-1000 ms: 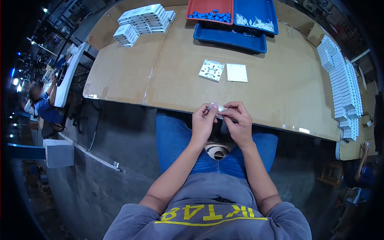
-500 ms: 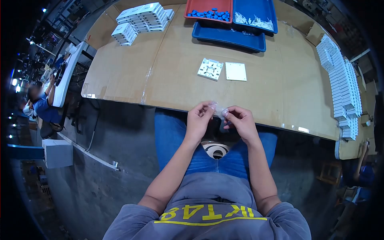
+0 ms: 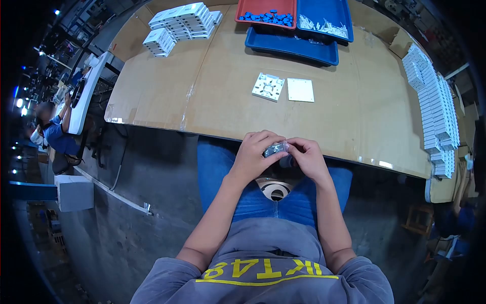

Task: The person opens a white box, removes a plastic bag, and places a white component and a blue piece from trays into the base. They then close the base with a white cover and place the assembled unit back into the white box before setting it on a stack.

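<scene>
A small clear plastic bag (image 3: 276,149) with shiny, greyish contents sits between my hands, just off the table's near edge and above my lap. My left hand (image 3: 254,155) is closed around the bag's body, its fingers curled over the far side. At the bag's right end, my right hand (image 3: 308,158) pinches the plastic between thumb and fingers. What the bag contains is too small to name. Beyond my hands, a white square plate with cut-outs (image 3: 268,86) lies on the table beside a plain white square cover (image 3: 300,90).
A red tray (image 3: 243,17) contains blue pieces; a blue tray (image 3: 347,30) contains white pieces. Another blue tray (image 3: 291,46) stands in front. White stacks rise at left (image 3: 185,23) and right (image 3: 435,111) of the cardboard-covered table (image 3: 233,106). Another person (image 3: 59,134) sits far left.
My left hand has turned and closed around the bag, where before its fingertips pinched the plastic. My right hand stays near the bag's right end. Shiny contents now show.
</scene>
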Motion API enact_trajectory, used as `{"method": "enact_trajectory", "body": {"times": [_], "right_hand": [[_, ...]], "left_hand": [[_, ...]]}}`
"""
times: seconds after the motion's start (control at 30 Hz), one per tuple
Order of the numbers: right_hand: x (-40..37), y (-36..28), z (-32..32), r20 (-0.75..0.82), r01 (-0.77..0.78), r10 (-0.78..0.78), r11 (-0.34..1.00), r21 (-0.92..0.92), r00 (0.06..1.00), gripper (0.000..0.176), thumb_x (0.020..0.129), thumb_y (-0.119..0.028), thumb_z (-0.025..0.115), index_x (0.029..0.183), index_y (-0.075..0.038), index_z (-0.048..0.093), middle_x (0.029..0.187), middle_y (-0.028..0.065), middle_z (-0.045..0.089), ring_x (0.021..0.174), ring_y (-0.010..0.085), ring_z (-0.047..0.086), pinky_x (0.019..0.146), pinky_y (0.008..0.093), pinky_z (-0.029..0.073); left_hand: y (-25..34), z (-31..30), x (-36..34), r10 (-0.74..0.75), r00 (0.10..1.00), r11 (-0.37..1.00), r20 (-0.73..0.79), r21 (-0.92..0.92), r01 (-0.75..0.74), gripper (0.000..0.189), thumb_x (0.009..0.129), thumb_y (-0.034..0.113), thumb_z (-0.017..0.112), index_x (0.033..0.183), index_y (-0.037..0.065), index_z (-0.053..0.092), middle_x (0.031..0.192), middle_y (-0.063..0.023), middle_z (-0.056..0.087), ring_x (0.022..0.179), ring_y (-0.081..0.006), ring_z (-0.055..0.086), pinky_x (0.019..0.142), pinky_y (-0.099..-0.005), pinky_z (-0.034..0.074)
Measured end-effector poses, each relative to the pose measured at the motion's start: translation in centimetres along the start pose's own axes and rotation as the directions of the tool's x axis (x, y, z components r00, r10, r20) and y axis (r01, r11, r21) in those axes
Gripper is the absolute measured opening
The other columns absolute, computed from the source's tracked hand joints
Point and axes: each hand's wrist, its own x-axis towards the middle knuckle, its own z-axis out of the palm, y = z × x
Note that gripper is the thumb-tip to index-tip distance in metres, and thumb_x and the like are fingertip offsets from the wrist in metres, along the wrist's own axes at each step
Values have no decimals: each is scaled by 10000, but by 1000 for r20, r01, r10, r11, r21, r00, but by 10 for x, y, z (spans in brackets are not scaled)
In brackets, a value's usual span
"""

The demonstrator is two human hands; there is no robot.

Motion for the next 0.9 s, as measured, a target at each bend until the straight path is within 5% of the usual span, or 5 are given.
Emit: {"method": "enact_trajectory", "body": {"times": [0.43,0.53,0.73,0.83,0.9], "right_hand": [[3,4,1,95,25,-38,990,139,995,218,1074,-146,607,1158,10,734,1306,70,690,1053,138,688,843,284,586],[0,-10,1,13,33,-40,934,356,999,190,1059,-125,630,1026,16,752,1348,102,672,1057,138,674,853,282,577],[6,-1,-7,-19,176,-175,971,160,984,200,1060,-106,618,989,34,742,1364,113,661,1064,133,671,885,275,568],[2,-3,0,48,155,-161,982,108,986,206,1058,-98,618,976,49,737,1369,123,654,1079,138,665,908,275,550],[0,-10,5,75,129,-138,985,110,988,220,1061,-104,613,968,53,736,1379,127,648,1091,144,661,926,280,539]], "left_hand": [[-1,9,-2,-189,981,911,-29,-379,165,356,902,116,793,1240,20,737,1071,-98,745,949,-192,712,825,-315,557],[-4,3,-5,-302,951,884,68,-354,306,299,941,110,756,1226,18,747,1043,-99,748,930,-184,706,829,-305,552],[5,-5,0,-220,963,948,-158,-268,173,462,915,198,797,1343,61,689,1167,-109,728,997,-205,696,884,-336,536],[16,-15,3,38,999,998,-12,59,-37,546,875,269,833,1361,85,669,1248,-125,708,1075,-275,684,976,-395,505],[12,-4,1,4,1000,1000,-7,-12,-4,516,832,303,860,1279,92,712,1207,-130,729,1104,-321,671,1023,-422,474]]}}
